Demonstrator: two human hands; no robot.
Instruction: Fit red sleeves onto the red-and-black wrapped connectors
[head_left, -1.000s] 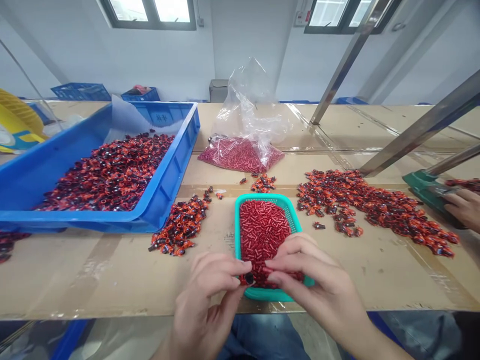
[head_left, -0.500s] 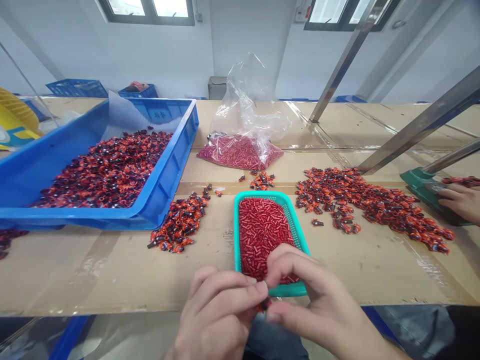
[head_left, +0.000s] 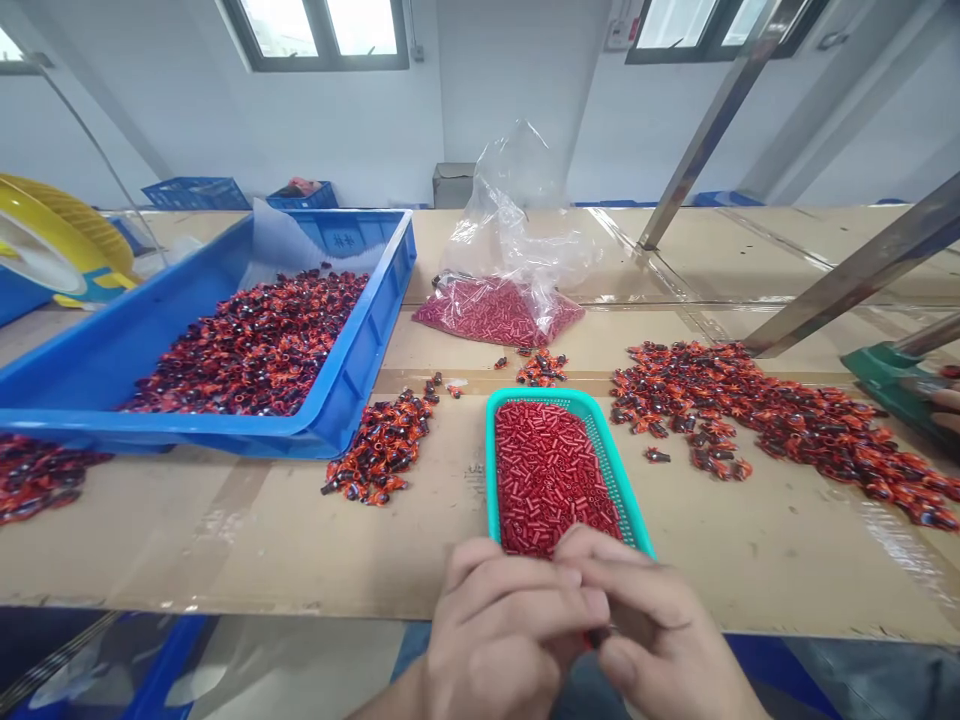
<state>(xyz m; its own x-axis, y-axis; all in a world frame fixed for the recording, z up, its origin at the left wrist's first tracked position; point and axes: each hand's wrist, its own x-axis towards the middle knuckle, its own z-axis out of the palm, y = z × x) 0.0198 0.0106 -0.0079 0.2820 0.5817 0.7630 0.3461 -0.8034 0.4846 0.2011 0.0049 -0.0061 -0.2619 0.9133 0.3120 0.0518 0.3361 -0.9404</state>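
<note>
The left hand [head_left: 506, 630] and right hand [head_left: 660, 620], fingers pressed together, pinch a small dark-red piece [head_left: 596, 637] over the table's near edge [head_left: 225, 598], just by the teal basket [head_left: 609, 470] of red tubes [head_left: 551, 480]; a loose pinch could drop it off the edge.

Short red tubes [head_left: 547, 480] lie heaped inside a flat-lying teal mesh basket [head_left: 609, 470].

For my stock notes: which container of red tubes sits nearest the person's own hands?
The teal mesh basket, right behind the left hand and right hand; the clear plastic bag lies farther off, beyond it.
</note>
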